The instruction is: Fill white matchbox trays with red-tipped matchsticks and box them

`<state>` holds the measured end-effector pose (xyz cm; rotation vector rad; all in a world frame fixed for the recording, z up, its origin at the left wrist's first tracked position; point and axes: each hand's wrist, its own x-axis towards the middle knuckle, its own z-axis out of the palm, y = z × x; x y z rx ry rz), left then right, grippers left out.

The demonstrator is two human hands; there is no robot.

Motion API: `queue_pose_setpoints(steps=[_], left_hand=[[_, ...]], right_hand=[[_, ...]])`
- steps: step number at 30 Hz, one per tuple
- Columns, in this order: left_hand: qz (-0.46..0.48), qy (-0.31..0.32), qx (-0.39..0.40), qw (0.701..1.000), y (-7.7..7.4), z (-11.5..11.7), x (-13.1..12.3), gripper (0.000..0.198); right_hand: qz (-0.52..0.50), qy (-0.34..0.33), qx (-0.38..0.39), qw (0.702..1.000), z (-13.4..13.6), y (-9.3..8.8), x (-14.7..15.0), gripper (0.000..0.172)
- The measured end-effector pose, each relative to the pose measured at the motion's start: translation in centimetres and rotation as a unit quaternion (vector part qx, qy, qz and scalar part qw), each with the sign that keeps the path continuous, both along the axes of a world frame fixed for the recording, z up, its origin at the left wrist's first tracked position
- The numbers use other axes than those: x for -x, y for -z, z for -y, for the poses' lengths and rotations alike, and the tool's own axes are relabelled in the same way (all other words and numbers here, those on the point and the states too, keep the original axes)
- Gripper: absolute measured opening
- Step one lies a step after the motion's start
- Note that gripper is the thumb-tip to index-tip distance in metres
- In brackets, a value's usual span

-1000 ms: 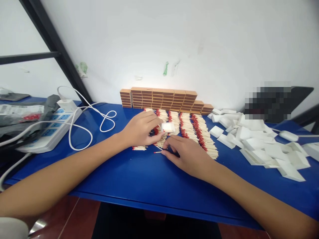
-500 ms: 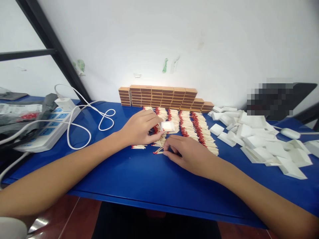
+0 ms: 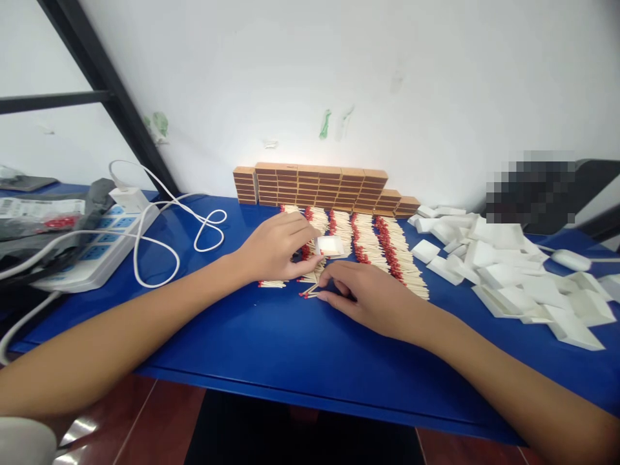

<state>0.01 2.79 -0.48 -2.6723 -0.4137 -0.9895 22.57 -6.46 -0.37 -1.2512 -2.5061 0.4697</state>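
Observation:
A small white matchbox tray [image 3: 330,245] is pinched by its left end between the thumb and fingers of my left hand [image 3: 283,245]. It is held over rows of red-tipped matches [image 3: 371,242], with a red tip showing at its lower left corner. Just in front, my right hand [image 3: 361,290] is curled palm down at the table. Its thumb and index finger close on the ends of a few loose matches [image 3: 309,292], whose red heads point left. How many it grips is hidden.
Stacked brown matchboxes [image 3: 320,187] line the wall behind the matches. A heap of white trays [image 3: 523,271] lies on the right of the blue table [image 3: 290,349], near a dark device. At left are a power strip [image 3: 104,245] and looped white cable [image 3: 177,252].
The view has shifted a little, so everything sits slightly further right. Both hands keep almost the same pose beside the tray and the loose matches.

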Motion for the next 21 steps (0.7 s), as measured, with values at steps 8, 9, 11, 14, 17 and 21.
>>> queue_pose_setpoints(steps=[8,9,11,14,17,21], left_hand=[[0.003,0.005,0.000,1.000,0.02,-0.05,-0.02,0.025],[0.002,0.004,0.000,1.000,0.03,-0.06,-0.01,0.026],[-0.001,0.005,0.000,1.000,0.07,-0.09,0.01,0.026],[-0.004,0.005,0.000,1.000,0.09,-0.09,0.03,0.027],[-0.001,0.011,-0.003,1.000,0.08,-0.07,0.01,0.027],[-0.002,0.011,-0.002,1.000,0.11,-0.05,-0.03,0.027]], right_hand=[[0.009,0.013,0.000,1.000,-0.35,-0.18,-0.28,0.010],[0.010,0.011,-0.001,1.000,-0.34,-0.19,-0.27,0.010],[0.011,0.005,-0.002,1.000,-0.29,-0.17,-0.21,0.010],[0.010,-0.005,-0.001,1.000,-0.20,-0.05,-0.12,0.009],[0.002,-0.012,0.001,1.000,-0.20,0.12,-0.16,0.006],[-0.010,-0.018,-0.003,1.000,-0.24,0.22,-0.28,0.008]])
